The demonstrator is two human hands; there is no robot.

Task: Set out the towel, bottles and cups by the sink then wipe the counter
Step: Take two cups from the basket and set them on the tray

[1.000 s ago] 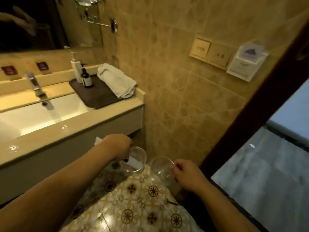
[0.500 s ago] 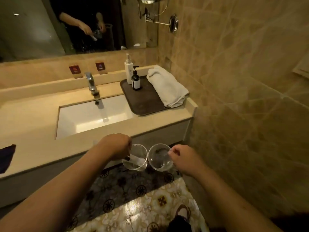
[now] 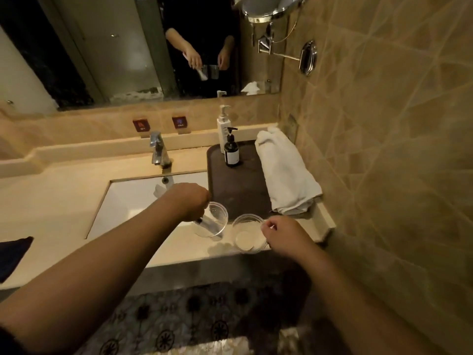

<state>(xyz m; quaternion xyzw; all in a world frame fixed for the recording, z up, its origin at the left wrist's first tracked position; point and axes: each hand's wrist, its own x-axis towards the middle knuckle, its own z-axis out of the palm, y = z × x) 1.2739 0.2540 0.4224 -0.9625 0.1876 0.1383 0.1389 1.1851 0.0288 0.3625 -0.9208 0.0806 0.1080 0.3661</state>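
My left hand [image 3: 188,202] grips the rim of a clear cup [image 3: 212,221] with a small white packet inside it, held just above the counter's front edge. My right hand [image 3: 286,235] holds a second clear cup [image 3: 248,233] by its rim, low over the counter [image 3: 64,201] beside the first. A dark tray [image 3: 240,185] lies right of the sink [image 3: 133,201]. On the tray's back end stand a white pump bottle [image 3: 224,130] and a dark pump bottle [image 3: 231,151]. A rolled white towel [image 3: 284,172] lies along the tray's right side.
A chrome tap [image 3: 158,149] stands behind the sink. A dark cloth [image 3: 12,254] lies at the counter's left edge. The tiled wall [image 3: 384,149] rises close on the right, with a swing-arm mirror [image 3: 276,11] above. Patterned floor tiles [image 3: 179,324] show below the counter.
Both hands have risen with the cups from below the counter's front to above its edge, close to the tray. The view has swung down onto the sink.
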